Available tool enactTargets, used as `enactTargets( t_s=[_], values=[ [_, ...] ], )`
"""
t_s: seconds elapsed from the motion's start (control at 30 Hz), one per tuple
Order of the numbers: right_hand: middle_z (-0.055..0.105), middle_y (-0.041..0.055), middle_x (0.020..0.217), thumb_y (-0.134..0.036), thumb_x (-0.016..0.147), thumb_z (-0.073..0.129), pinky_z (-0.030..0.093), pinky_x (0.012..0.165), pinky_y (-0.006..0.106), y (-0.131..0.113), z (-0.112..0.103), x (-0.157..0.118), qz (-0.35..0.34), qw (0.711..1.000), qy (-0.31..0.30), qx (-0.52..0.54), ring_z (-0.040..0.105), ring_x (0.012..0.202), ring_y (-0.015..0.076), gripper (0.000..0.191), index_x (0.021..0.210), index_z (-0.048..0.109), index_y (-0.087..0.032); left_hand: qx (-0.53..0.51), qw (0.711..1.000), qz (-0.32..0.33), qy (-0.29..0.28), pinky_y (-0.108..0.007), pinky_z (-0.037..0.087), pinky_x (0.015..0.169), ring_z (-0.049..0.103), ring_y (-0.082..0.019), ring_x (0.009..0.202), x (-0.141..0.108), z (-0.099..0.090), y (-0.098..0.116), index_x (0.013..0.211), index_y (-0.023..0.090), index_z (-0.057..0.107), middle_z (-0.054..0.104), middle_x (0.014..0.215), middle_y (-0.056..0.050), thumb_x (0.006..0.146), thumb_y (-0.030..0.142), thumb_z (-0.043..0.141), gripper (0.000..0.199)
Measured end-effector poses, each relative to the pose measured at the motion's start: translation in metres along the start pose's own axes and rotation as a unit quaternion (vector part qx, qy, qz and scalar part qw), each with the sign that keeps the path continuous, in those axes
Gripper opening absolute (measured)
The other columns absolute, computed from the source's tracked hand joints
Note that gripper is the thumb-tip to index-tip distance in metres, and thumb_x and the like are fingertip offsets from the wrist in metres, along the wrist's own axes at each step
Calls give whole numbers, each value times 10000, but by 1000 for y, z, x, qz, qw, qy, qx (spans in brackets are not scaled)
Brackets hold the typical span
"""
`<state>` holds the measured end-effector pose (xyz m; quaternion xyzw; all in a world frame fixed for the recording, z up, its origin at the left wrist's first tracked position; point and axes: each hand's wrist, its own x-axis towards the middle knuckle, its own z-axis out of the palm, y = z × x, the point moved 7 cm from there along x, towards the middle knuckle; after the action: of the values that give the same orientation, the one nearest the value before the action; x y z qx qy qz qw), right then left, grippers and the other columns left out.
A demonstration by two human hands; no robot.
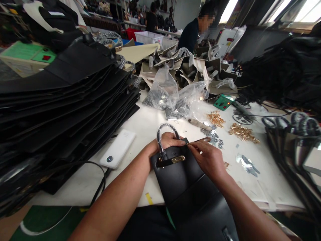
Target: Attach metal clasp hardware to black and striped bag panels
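A black leather bag piece (173,177) lies over the table edge and my lap, with a plastic-wrapped loop handle (160,135) and a gold metal clasp bar (178,159) near its top. My left hand (172,140) is closed on its top edge, reaching through behind the handle, thumb pressed near a small dark tab. At that tab my right hand (209,159) pinches with thumb and forefinger. A slim tool (206,139) with a brown, shiny end sticks out behind its fingers. Whatever tiny part sits at the fingertips is too small to tell.
Black panels (75,90) are stacked high on the left, beside a white power bank (117,149). Gold fittings (243,132) and metal plates (247,164) lie right. Behind are plastic bags (165,87) and a green box (224,102). A person (190,33) works beyond.
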<state>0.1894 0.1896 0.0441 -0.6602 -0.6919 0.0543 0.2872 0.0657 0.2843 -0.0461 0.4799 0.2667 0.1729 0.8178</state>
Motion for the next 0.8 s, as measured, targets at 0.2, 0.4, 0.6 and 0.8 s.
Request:
enactTargets(
  t_s=[0.2,0.4,0.6,0.8],
  values=[
    [771,19,887,-372,966,605,501,752,323,8,1,1,56,997,13,56,711,816,223,204,904,771,-270,-39,999,-5,-4,-310,519,808,710,-204,781,-7,6,6,1004,108,790,786,899,-102,562,451,950,582],
    [752,22,836,-357,979,591,491,735,317,3,5,1,20,1000,5,12,695,774,211,213,904,765,-260,-22,1000,-5,8,-309,516,791,706,-200,762,-6,3,5,1014,100,784,782,882,-98,529,462,960,630],
    [732,36,839,-354,993,567,483,719,307,3,11,-1,-12,1000,-10,-13,678,747,197,227,936,758,-246,4,1000,23,3,-340,518,847,712,-234,846,-6,2,5,1042,105,783,778,953,-119,591,526,914,630],
    [704,36,821,-315,988,549,433,669,285,-5,10,-1,-36,997,-36,-57,658,738,182,215,936,745,-243,72,997,27,29,-341,511,849,699,-244,869,1,-4,-3,935,106,794,769,899,-109,634,612,852,591]
  ],
)
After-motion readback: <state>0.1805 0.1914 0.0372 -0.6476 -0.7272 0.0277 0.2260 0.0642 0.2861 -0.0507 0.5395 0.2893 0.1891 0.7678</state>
